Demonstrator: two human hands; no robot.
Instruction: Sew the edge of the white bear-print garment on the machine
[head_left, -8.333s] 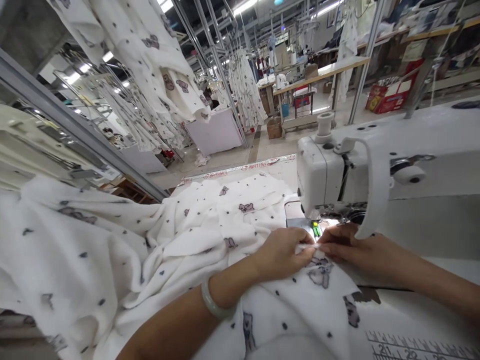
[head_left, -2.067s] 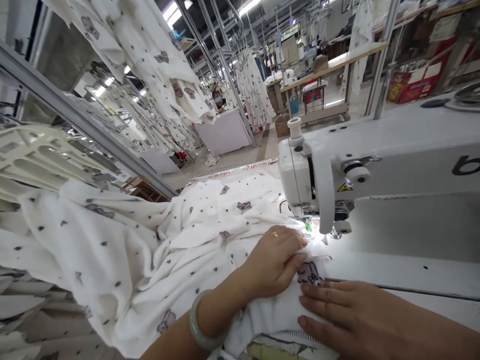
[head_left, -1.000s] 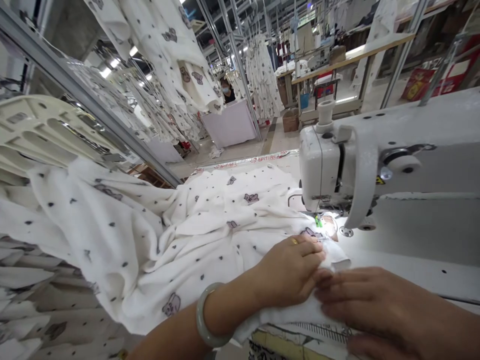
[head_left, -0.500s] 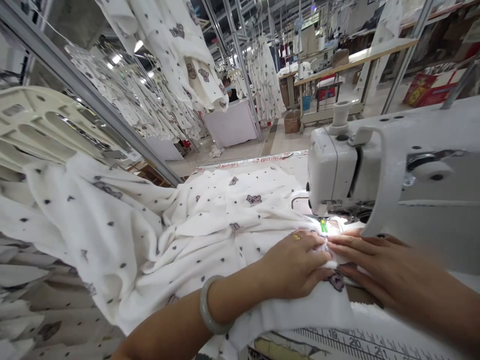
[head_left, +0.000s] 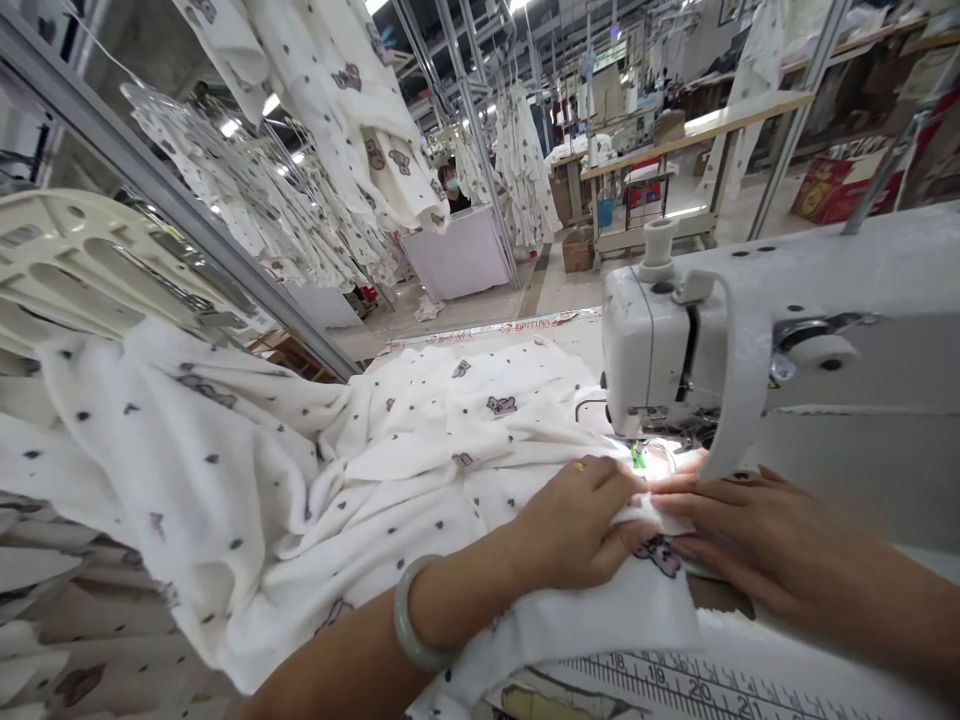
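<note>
Now both hands meet at the cloth's edge, under the sewing machine's lit head

From the head view, the only one we have, we look down at white cloth (head_left: pixel 390 495) printed with small dark marks and bear-like animals. It spreads in loose folds across the worktop (head_left: pixel 574 338), and its near edge reaches a bright green part (head_left: pixel 638 458) beneath the white sewing machine (head_left: pixel 645 345) on our right.

Our left hand (head_left: pixel 574 530), with a gold ring (head_left: pixel 579 467) on one finger and a pale bangle (head_left: pixel 405 618) at the wrist, pinches a fold of the cloth between thumb and fingertips, just in front of that green part. Our right hand (head_left: pixel 750 535) lies opposite, fingers straight and close together, tips on the cloth; we cannot tell whether its thumb grips from below.

A second ago the right hand was lower and nearer to us; it has since come up beside the left fingertips, while the left has kept to the edge. We judge that this puts both hands in control of the edge right by the machine's foot.

Below the hands we see a printed measuring scale (head_left: pixel 690 688). Farther off, similar garments (head_left: pixel 521 175) hang in rows, and another person (head_left: pixel 456 198) is partly visible.
</note>
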